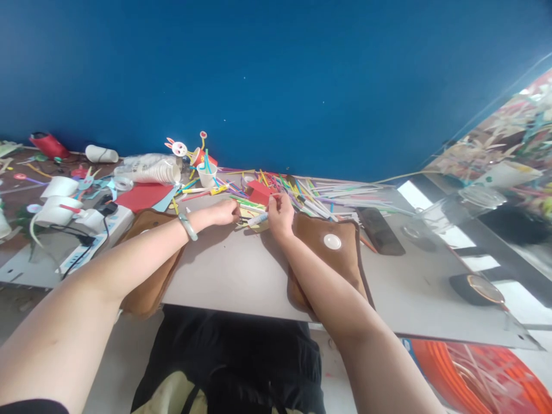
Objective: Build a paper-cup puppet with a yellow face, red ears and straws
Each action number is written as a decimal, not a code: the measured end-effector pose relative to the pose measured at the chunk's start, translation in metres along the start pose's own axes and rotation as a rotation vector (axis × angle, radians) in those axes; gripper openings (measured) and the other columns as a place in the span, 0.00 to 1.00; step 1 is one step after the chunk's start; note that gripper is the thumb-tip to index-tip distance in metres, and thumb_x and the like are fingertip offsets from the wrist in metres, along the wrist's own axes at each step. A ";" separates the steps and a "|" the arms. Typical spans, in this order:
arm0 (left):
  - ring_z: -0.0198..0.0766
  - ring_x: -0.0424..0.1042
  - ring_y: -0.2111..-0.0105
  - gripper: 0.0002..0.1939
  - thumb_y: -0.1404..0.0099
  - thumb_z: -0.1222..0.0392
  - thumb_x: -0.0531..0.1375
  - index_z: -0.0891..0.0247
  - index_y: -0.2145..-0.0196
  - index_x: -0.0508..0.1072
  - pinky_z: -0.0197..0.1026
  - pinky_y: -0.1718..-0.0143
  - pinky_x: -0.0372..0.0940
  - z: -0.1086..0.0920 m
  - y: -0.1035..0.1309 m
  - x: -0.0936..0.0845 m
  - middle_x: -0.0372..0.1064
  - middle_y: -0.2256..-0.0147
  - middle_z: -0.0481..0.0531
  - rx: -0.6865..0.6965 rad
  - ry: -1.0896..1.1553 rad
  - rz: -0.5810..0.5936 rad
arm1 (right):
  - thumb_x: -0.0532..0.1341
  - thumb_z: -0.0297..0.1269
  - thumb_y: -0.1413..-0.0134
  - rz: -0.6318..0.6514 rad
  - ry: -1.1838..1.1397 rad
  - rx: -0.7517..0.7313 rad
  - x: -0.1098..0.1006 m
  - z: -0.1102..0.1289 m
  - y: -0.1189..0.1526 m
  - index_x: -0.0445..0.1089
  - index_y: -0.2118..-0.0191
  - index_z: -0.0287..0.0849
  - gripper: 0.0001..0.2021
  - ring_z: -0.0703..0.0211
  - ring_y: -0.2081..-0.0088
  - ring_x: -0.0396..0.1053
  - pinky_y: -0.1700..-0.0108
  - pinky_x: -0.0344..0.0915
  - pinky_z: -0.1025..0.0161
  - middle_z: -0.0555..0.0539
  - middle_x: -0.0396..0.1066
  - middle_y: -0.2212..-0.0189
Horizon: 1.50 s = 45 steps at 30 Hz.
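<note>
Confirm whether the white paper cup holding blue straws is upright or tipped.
Upright. The white paper cup stands with its round mouth up, the blue straws rising out of it.

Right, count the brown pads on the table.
2: left pad, partly covered by the left forearm; right pad, partly covered by the right forearm. No others show.

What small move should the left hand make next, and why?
Probably, the left hand should move across to steady the small red paper piece: the right hand is at that piece's edge, while the left is off to its side. A pale marker shows beside the right hand; whether it is gripped is unclear.
</note>
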State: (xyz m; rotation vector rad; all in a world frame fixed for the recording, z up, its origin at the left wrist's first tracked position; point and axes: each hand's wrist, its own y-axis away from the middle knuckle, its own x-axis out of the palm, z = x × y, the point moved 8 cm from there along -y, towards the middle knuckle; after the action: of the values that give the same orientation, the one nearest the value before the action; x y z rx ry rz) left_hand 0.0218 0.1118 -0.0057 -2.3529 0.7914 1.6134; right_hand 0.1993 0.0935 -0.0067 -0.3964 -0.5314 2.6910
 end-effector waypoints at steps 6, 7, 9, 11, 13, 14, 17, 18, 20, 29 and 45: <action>0.36 0.68 0.73 0.04 0.45 0.66 0.59 0.66 0.71 0.74 0.36 0.71 0.59 0.007 0.003 -0.014 0.75 0.71 0.54 0.001 0.015 -0.132 | 0.55 0.42 0.40 0.006 -0.008 0.000 0.000 0.001 0.000 0.63 0.63 0.44 0.07 0.61 0.74 0.65 0.67 0.62 0.62 0.54 0.65 0.77; 0.38 0.70 0.71 0.05 0.45 0.66 0.60 0.66 0.69 0.74 0.36 0.70 0.60 0.008 0.005 -0.016 0.75 0.69 0.55 0.003 0.017 -0.165 | 0.55 0.42 0.40 0.004 -0.007 0.001 0.000 0.001 0.000 0.63 0.63 0.44 0.07 0.61 0.74 0.65 0.67 0.62 0.62 0.54 0.65 0.77; 0.40 0.72 0.66 0.08 0.44 0.67 0.59 0.66 0.66 0.76 0.38 0.66 0.63 0.007 0.011 -0.020 0.77 0.64 0.57 0.019 0.049 -0.248 | 0.55 0.42 0.40 0.001 -0.011 0.004 0.000 0.001 0.001 0.63 0.63 0.44 0.07 0.61 0.74 0.64 0.67 0.62 0.63 0.54 0.64 0.78; 0.41 0.73 0.63 0.08 0.41 0.65 0.58 0.66 0.65 0.76 0.40 0.62 0.65 0.001 0.019 -0.021 0.77 0.62 0.57 0.048 0.162 -0.317 | 0.55 0.42 0.40 0.005 -0.025 0.009 0.001 0.003 0.002 0.63 0.63 0.44 0.07 0.61 0.75 0.64 0.68 0.62 0.63 0.54 0.64 0.78; 0.40 0.73 0.65 0.11 0.37 0.57 0.58 0.67 0.65 0.76 0.41 0.62 0.67 -0.008 0.026 -0.013 0.77 0.64 0.56 0.079 0.374 -0.291 | 0.55 0.41 0.40 0.016 -0.045 0.006 0.003 0.006 0.004 0.63 0.63 0.45 0.07 0.61 0.74 0.64 0.68 0.62 0.63 0.54 0.65 0.77; 0.40 0.74 0.66 0.14 0.36 0.53 0.58 0.67 0.64 0.76 0.41 0.62 0.67 -0.013 0.028 -0.007 0.77 0.65 0.56 0.093 0.498 -0.259 | 0.55 0.41 0.40 0.025 -0.053 0.000 0.004 0.009 0.006 0.63 0.63 0.45 0.06 0.61 0.74 0.65 0.68 0.62 0.63 0.53 0.65 0.77; 0.39 0.74 0.66 0.19 0.39 0.47 0.62 0.67 0.62 0.76 0.41 0.63 0.68 -0.029 0.033 0.006 0.77 0.64 0.56 0.134 0.695 -0.207 | 0.54 0.41 0.40 0.076 -0.047 -0.049 0.008 0.023 0.014 0.63 0.63 0.45 0.06 0.61 0.75 0.65 0.68 0.62 0.62 0.53 0.66 0.76; 0.39 0.74 0.66 0.20 0.42 0.46 0.65 0.68 0.62 0.75 0.40 0.64 0.68 -0.032 0.034 0.009 0.77 0.64 0.56 0.137 0.716 -0.208 | 0.54 0.40 0.40 0.098 -0.033 -0.076 0.010 0.029 0.017 0.63 0.63 0.45 0.06 0.61 0.75 0.65 0.68 0.62 0.62 0.53 0.66 0.76; 0.38 0.73 0.68 0.22 0.48 0.46 0.69 0.67 0.64 0.75 0.38 0.66 0.67 -0.033 0.034 0.013 0.76 0.67 0.55 0.126 0.736 -0.234 | 0.54 0.40 0.39 0.134 0.001 -0.132 0.012 0.041 0.024 0.63 0.64 0.45 0.06 0.61 0.75 0.65 0.68 0.63 0.62 0.53 0.67 0.76; 0.29 0.64 0.81 0.21 0.48 0.45 0.70 0.68 0.73 0.73 0.34 0.78 0.59 -0.036 0.037 0.031 0.68 0.80 0.48 0.110 1.068 -0.021 | 0.57 0.43 0.40 0.191 -0.091 -0.108 0.011 0.046 0.021 0.63 0.63 0.46 0.07 0.64 0.79 0.64 0.74 0.62 0.64 0.56 0.65 0.80; 0.33 0.67 0.67 0.11 0.38 0.56 0.64 0.63 0.61 0.70 0.38 0.62 0.65 -0.039 0.059 -0.010 0.70 0.66 0.50 0.361 0.863 -0.417 | 0.58 0.42 0.40 0.262 0.086 -0.180 0.007 0.044 0.015 0.66 0.64 0.45 0.07 0.63 0.78 0.64 0.72 0.61 0.64 0.54 0.66 0.79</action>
State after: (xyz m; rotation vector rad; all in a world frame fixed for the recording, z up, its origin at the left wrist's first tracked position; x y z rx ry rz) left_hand 0.0196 0.0486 0.0277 -2.6404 0.5699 0.2282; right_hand 0.1737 0.0698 0.0247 -0.6711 -0.7460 2.8660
